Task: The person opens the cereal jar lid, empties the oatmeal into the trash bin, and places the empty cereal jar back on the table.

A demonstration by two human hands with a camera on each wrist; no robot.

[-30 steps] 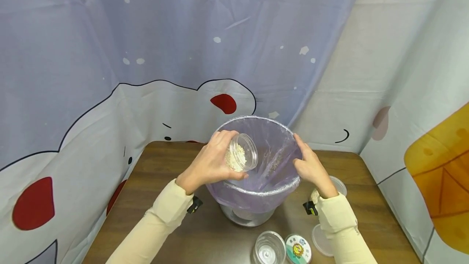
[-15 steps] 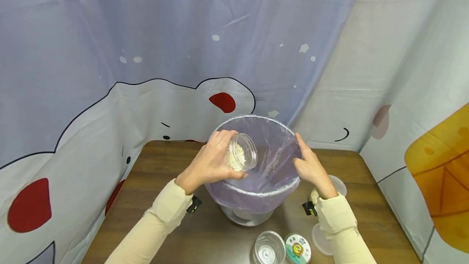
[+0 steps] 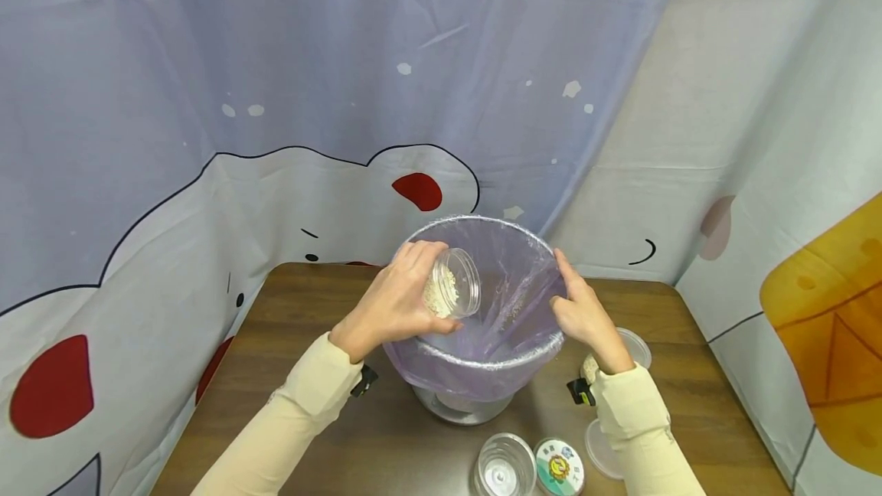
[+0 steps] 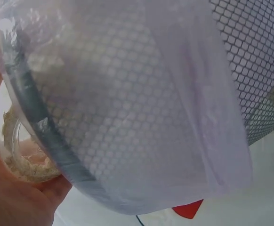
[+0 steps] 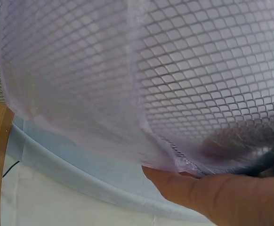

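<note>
My left hand (image 3: 393, 301) grips a clear plastic jar (image 3: 470, 282), tipped on its side over the mouth of a wastebasket. Pale flakes or grains (image 3: 441, 293) lie inside the jar. A translucent purple bag (image 3: 475, 377) lines the basket and folds down over its rim. Through this bag the mesh wall (image 4: 254, 56) shows in the left wrist view. On the basket's right side, my right hand (image 3: 589, 320) holds the rim, index finger along the outside and thumb toward the inside. Some small specks (image 3: 513, 312) sit on the bag's inner wall.
In front of the basket on the wooden table (image 3: 331, 435) stand an open clear jar (image 3: 505, 469) and a round container with a printed top (image 3: 560, 468). A clear lid (image 3: 605, 450) and another clear container (image 3: 635, 347) lie by the right forearm. Printed curtains (image 3: 344, 60) hang behind.
The jar has shifted very slightly up and left with my left hand. My right hand keeps its hold on the rim. The whole view has drifted a little.
</note>
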